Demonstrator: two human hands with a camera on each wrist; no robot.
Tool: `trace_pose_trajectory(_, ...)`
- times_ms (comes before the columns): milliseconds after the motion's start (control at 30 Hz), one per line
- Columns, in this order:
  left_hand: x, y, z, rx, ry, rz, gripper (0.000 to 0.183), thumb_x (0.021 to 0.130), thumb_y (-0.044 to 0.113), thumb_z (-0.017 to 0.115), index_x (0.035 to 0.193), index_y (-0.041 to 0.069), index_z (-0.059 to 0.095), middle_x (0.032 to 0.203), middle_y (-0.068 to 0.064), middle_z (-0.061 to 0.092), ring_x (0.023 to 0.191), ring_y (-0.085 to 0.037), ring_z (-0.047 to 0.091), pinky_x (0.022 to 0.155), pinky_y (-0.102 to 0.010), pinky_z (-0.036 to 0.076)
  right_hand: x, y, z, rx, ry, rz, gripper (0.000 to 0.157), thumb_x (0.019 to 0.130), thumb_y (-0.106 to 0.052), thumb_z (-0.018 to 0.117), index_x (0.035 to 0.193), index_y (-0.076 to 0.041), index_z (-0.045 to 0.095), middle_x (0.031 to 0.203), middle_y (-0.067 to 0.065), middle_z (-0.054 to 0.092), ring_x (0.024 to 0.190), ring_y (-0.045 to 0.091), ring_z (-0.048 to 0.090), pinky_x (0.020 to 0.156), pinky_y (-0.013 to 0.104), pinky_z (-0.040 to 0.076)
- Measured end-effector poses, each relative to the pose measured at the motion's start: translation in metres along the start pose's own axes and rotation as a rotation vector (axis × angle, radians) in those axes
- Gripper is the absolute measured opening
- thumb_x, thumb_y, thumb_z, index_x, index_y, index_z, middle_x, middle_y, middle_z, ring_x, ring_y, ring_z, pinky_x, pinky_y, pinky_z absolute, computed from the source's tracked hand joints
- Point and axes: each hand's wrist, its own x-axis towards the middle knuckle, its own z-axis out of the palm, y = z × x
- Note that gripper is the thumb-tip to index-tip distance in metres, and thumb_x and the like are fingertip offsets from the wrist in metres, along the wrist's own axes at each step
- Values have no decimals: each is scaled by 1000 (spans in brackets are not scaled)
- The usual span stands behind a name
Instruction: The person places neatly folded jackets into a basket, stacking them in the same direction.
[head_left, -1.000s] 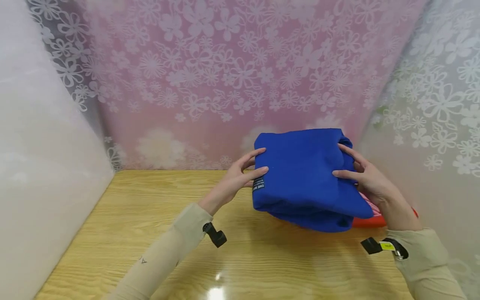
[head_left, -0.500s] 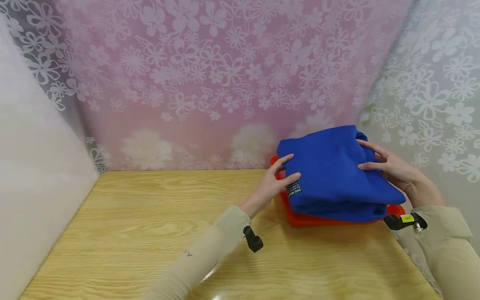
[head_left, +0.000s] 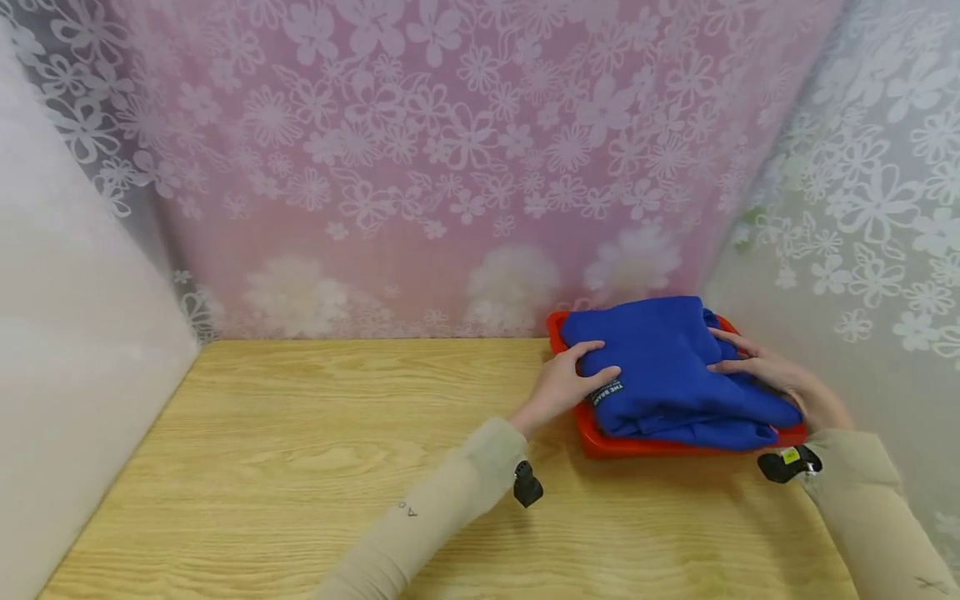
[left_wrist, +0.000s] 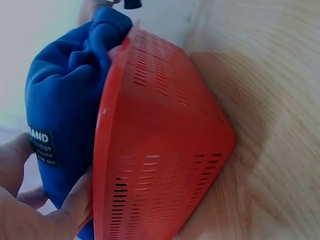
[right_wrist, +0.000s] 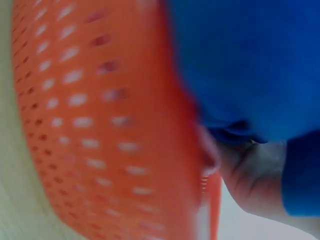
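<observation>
A folded blue garment (head_left: 652,358) with a dark printed label (left_wrist: 45,145) lies over the top of a red perforated plastic basket (head_left: 600,446). My left hand (head_left: 562,383) grips the garment's left side, thumb and fingertips on the cloth near the label. On the opposite side my right hand (head_left: 783,375) holds the cloth, its other fingers hidden beneath. In the left wrist view the garment bulges above the basket rim (left_wrist: 105,125). The right wrist view is blurred; blue cloth hangs over part of the right hand (right_wrist: 255,185).
The basket stands on a wooden table (head_left: 300,442), near the back right corner. Pink flowered sheeting (head_left: 420,167) rises behind the table, with pale sheeting (head_left: 862,250) on the right and a white panel (head_left: 67,333) on the left.
Both hands have carried the garment to the right and lowered it onto the basket, which was largely hidden behind it earlier. The garment now sits lower and flatter.
</observation>
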Motion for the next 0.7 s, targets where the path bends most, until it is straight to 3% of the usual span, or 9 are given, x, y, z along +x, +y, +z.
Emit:
trace_pose_trajectory(67,-1,3,3,69,20,20,57,96,47,68,146,23,57,145,-2,58,130,-20,56,110,-34,45,0,3,2,11,-6,20,87,102,-18,60,164,-15,-1,161,34,-18,142,63,3,109,73,20)
trace_pose_trajectory(167,-1,7,7,136,46,37,57,97,47,67,146,22,56,142,-4,61,127,-20,58,107,-32,46,-1,0,4,-1,10,35,90,100,-15,61,163,-10,-2,159,37,-19,141,65,-1,107,78,18)
trace_pose_trajectory(300,2,9,12,171,67,35,57,98,49,63,148,23,54,143,-4,60,126,-21,57,109,-32,45,0,-13,6,-142,79,-3,86,97,-8,61,160,2,2,156,44,-9,137,68,7,104,80,19)
trace_pose_trajectory(433,5,6,14,159,80,38,57,100,48,61,151,24,52,144,-5,59,127,-22,55,110,-32,43,3,-31,13,-353,215,-40,75,94,-4,60,153,14,18,150,50,12,133,68,19,106,77,21)
trace_pose_trajectory(567,9,1,10,155,95,75,52,102,43,60,149,23,54,141,-6,62,124,-21,60,106,-29,46,3,-44,24,-496,399,-45,64,92,-8,63,146,13,35,141,51,30,126,67,32,104,74,27)
trace_pose_trajectory(700,9,-5,2,145,100,86,43,102,36,61,144,24,60,119,-7,72,85,-16,66,75,-20,50,0,-55,34,-572,572,-73,53,95,-11,62,141,9,44,134,48,41,120,64,39,100,72,30)
